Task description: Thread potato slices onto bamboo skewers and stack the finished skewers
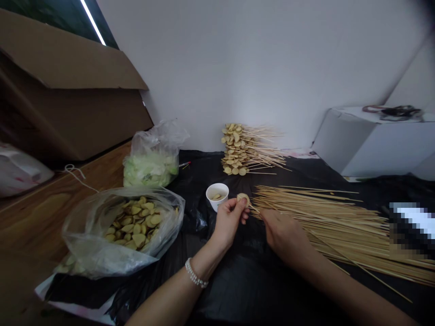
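Watching via head cam, I'm seeing the L hand (226, 222) pinching a slice (243, 198) btwn thumb and fingers, the rest of it curling under. R hand (283, 233) is gripping a thin stick (254, 209) near the tip, prob. bc a long, whippy shaft would bend if pushed from further back. Hands are near each other but not touching; only slice + stick are bridging the gap. Stick tip is meeting the slice's edge, so I'm judging the L pinch is there to brace it agst the push. How deep the tip is going, I can't tell.

Slice is sitting just R of the cup (211, 200), which is holding a few pcs within easy L reach. Open bag (84, 235) w/ lots more slices (137, 224) is standing on the L side, mouth spread wide, presumably for quick grabbing. Loose pile (333, 222) of sticks is lying on the R, next to the hand using them, so arms aren't crossing. Loaded stack (234, 149) is resting at the back by the wall (272, 68), slice ends L, bare ends R, likely out of the way. Black sheet (234, 280) is lying under it all, prob. for catching mess.
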Available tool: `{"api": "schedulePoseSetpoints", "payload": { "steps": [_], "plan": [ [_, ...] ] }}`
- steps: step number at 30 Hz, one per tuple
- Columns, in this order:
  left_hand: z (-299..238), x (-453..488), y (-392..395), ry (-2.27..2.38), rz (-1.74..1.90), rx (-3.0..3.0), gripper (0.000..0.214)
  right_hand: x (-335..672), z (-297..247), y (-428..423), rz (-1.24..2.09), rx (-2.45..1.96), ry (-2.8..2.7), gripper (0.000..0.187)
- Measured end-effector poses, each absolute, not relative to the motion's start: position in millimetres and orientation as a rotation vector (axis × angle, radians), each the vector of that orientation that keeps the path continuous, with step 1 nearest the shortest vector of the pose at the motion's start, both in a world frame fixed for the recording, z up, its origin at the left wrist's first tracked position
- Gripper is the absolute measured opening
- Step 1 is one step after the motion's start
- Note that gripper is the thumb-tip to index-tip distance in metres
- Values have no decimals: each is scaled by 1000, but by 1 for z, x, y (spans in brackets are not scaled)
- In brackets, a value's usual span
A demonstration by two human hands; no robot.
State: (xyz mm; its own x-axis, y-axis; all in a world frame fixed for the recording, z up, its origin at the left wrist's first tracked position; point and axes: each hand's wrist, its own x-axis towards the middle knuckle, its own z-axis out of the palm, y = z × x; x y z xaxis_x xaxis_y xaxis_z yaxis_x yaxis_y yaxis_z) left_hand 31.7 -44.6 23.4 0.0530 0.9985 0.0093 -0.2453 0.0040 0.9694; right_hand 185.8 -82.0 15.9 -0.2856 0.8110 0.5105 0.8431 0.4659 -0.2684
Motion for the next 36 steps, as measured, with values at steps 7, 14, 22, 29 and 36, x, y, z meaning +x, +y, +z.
{"api": "schedulePoseSetpoints", "payload": {
  "steps": [7, 14, 22, 29, 36],
  "plan": [
    [24, 34, -46, 965, 1267, 1071, 34, 185, 13, -78, -62, -1365, -2128, 27],
    [23, 36, -49, 970, 1241, 1063, 35, 185, 15, -77, 43, -1300, -2104, 27],
    [16, 41, -51, 913, 1163, 1127, 35, 183, 19, -74, 229, -1263, -2035, 27],
    [37, 16, -49, 1167, 1361, 1475, 52, 190, 20, -70, 192, -1292, -1915, 24],
    [47, -31, -16, 1692, 1616, 1767, 19, 191, 16, -69, 172, -1259, -1945, 25]
  ]
}}
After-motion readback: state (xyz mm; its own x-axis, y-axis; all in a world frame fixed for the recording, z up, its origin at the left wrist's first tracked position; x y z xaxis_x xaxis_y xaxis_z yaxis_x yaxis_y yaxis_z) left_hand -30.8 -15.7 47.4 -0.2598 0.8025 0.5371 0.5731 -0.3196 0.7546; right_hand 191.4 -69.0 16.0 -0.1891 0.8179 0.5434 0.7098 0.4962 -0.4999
